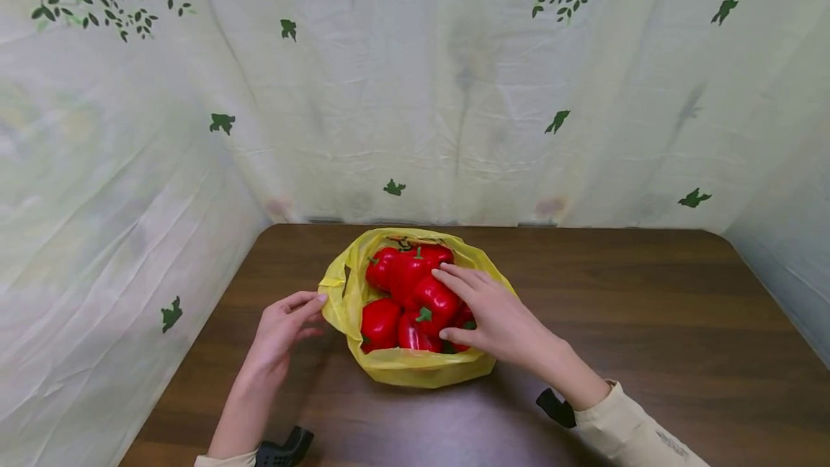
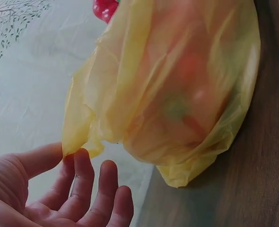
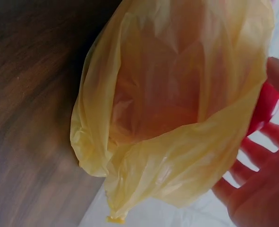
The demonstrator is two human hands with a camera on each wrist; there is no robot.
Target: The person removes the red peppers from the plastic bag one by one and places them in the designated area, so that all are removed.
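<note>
A yellow plastic bag (image 1: 424, 373) stands on the table with its mouth wide, holding several red bell peppers (image 1: 381, 323). My left hand (image 1: 283, 328) pinches the left edge of the bag's rim between thumb and fingertips; the left wrist view shows the thin plastic (image 2: 80, 127) caught there. Over the right side of the bag's mouth, my right hand (image 1: 499, 319) has its fingers spread and fairly straight. One red bell pepper (image 1: 436, 300) with a green stem lies between its thumb and fingers. In the right wrist view the bag hides most of that pepper (image 3: 266, 109).
The dark wooden table (image 1: 648, 323) extends to both sides of the bag. Behind it hangs a pale curtain (image 1: 415, 92) printed with green leaves, which also runs along the left and right sides. A black strap (image 1: 556, 408) sits at the right wrist.
</note>
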